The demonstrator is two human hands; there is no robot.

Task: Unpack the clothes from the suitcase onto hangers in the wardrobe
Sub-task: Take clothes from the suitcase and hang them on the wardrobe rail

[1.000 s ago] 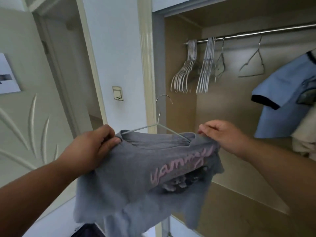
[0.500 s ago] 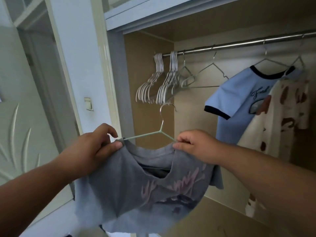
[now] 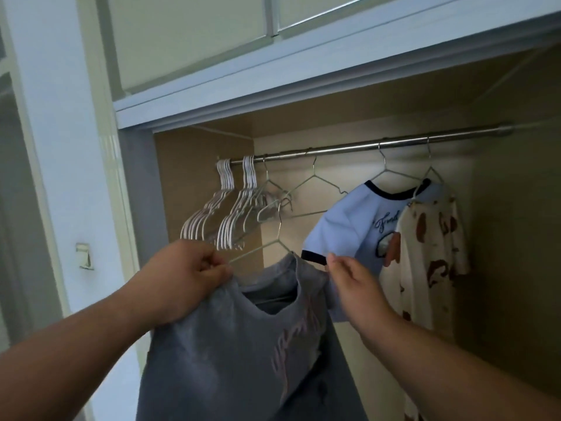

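A grey T-shirt (image 3: 243, 344) with pink lettering hangs on a thin wire hanger (image 3: 277, 235), held up in front of the open wardrobe. My left hand (image 3: 185, 278) grips the shirt's left shoulder together with the hanger's arm. My right hand (image 3: 352, 278) pinches the shirt's right shoulder. The hanger's hook sits below the metal rail (image 3: 379, 144), apart from it. The suitcase is out of view.
On the rail hang two bunches of white empty hangers (image 3: 224, 214), two single wire hangers (image 3: 306, 192), a light blue T-shirt (image 3: 358, 226) with dark trim and a cream patterned garment (image 3: 431, 247). Closed cupboard doors (image 3: 188, 34) sit above. A wall switch (image 3: 83, 256) is at left.
The view has swung up and right, bringing the whole rail into sight. Both hands have lifted the grey T-shirt on its hanger higher and closer to the rail.
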